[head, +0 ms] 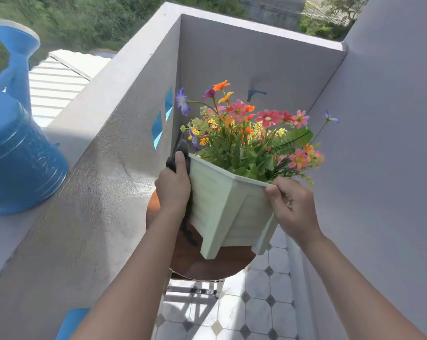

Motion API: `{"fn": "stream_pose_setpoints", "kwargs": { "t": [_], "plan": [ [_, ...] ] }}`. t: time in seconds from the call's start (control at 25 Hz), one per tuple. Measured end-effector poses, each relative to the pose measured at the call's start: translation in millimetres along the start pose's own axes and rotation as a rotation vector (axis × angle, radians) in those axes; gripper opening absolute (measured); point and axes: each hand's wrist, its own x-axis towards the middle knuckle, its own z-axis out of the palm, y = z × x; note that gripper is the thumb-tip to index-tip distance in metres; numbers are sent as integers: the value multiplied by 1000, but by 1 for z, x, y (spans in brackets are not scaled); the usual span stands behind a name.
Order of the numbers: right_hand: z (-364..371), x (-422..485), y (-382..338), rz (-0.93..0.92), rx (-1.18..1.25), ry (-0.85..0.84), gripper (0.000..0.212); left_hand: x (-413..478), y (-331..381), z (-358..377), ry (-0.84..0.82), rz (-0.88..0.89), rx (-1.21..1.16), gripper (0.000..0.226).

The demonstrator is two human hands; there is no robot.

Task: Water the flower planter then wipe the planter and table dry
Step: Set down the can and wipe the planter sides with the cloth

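Observation:
A pale green planter (222,207) full of colourful flowers (251,133) stands on a small round brown table (207,266). My left hand (173,187) presses a dark grey cloth (183,150) against the planter's left side; the cloth hangs down past the hand to the tabletop. My right hand (293,207) grips the planter's near right rim, thumb on the edge. The planter looks tilted toward me. A blue watering can (16,148) sits on the balcony ledge at the far left, away from both hands.
The grey balcony wall (109,168) runs close along the left of the table, with a wide ledge on top. A light wall (379,143) closes the right side. Tiled floor (256,303) lies below. A blue tap (255,93) sticks out of the back wall.

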Motion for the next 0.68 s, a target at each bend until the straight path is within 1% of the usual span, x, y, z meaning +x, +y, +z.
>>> {"fn": "stream_pose_setpoints", "kwargs": {
  "t": [0.08, 0.12, 0.16, 0.24, 0.32, 0.44, 0.56, 0.6, 0.68],
  "plan": [
    [-1, -2, 3, -4, 13, -15, 38, 14, 8, -6, -212, -209, -176, 64],
    [-2, -3, 6, -8, 14, -25, 36, 18, 12, -9, -316, -279, -260, 61],
    [-4, -4, 8, -10, 14, -39, 35, 21, 15, -12, -395, -305, -286, 53],
    [-7, -5, 11, -9, 22, -64, 33, 21, 20, -15, -469, -302, -220, 44],
    [-14, -7, 15, 5, 22, -88, 33, 21, 22, -15, -473, -297, -177, 40],
    [-25, -9, 21, 27, -57, -141, 46, 18, 25, -14, -412, -291, -137, 44],
    [-38, -11, 19, 58, -124, -176, 56, 3, 34, -19, -323, -166, -82, 19],
    [-42, -14, 18, 91, -154, -155, 55, -2, 35, -20, -309, -131, -72, 18],
    [-49, -19, 6, 144, -229, -11, 37, -12, 36, -20, -278, -104, -39, 18]
  ]
}}
